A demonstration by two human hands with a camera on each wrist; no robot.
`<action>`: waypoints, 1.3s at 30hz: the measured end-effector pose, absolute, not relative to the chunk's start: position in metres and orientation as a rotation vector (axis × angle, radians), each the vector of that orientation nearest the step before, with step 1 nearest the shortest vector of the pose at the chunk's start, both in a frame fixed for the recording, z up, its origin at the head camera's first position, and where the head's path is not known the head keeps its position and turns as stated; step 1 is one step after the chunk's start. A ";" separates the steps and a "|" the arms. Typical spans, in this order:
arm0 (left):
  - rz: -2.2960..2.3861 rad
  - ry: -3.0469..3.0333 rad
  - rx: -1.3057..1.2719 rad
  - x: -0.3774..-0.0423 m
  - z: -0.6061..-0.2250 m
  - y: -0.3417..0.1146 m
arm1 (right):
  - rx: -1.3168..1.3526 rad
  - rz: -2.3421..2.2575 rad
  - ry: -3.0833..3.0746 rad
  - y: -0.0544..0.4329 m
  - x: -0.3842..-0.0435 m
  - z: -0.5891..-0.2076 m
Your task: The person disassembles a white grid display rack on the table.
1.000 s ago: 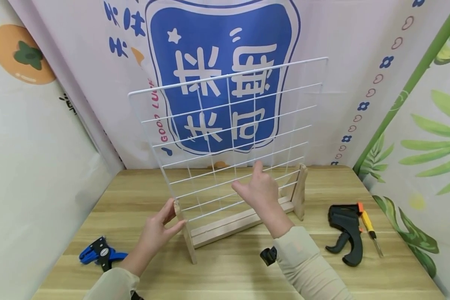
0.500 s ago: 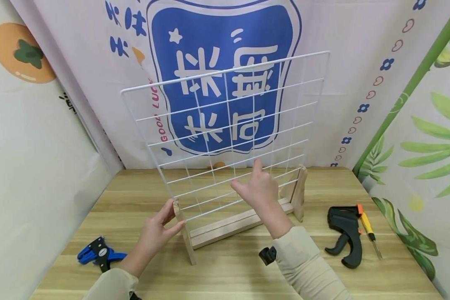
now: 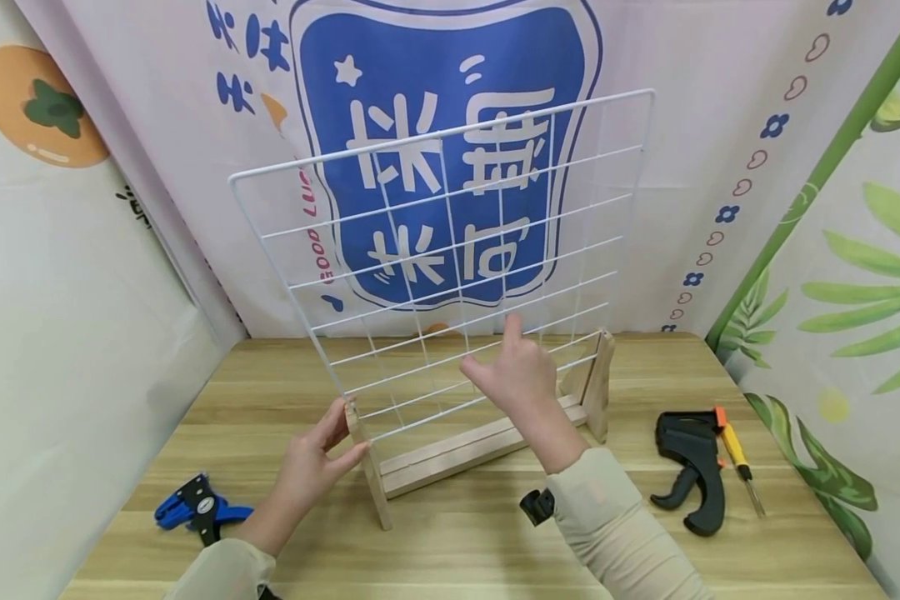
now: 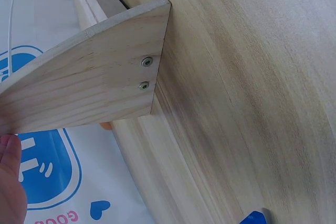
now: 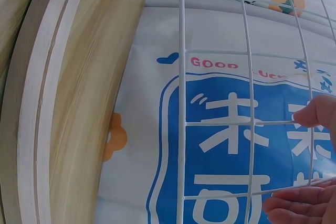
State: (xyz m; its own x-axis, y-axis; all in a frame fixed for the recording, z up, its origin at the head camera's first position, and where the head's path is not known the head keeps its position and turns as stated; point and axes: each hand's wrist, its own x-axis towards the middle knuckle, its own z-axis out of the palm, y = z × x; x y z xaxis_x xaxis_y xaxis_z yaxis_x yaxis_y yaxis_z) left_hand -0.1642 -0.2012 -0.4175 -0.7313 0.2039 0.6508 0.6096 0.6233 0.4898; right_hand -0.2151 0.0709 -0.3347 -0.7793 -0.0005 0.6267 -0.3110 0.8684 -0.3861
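Since the earlier head frames, the top bar of the white wire grid has risen and its left corner has swung outward, apparently tipping toward the person, while both hands hold about the same places. The grid stands ahead of the hands, its lower edge between the ends of the wooden stand, and that edge is the relation that counts: the long axis of both runs left to right, the right end farther from the person. The right hand is nearer the grid's middle, at the lower rungs, thumb and index finger spread wide; the right wrist view cuts it off, so I cannot tell whether its fingers pinch a wire. The left hand is at the near end, its thumb and fingers holding the left end panel narrowly by its upper part. That panel's outer face bears two screws, low down and clear of the fingers.
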 end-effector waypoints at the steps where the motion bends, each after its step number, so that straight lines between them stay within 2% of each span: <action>1: -0.968 -2.296 -0.635 -0.164 -0.417 -0.201 | 0.226 0.634 -2.393 0.071 -0.215 -0.334; 39: -0.973 -2.333 -0.610 -0.163 -0.418 -0.201 | 0.261 0.605 -2.371 0.071 -0.216 -0.317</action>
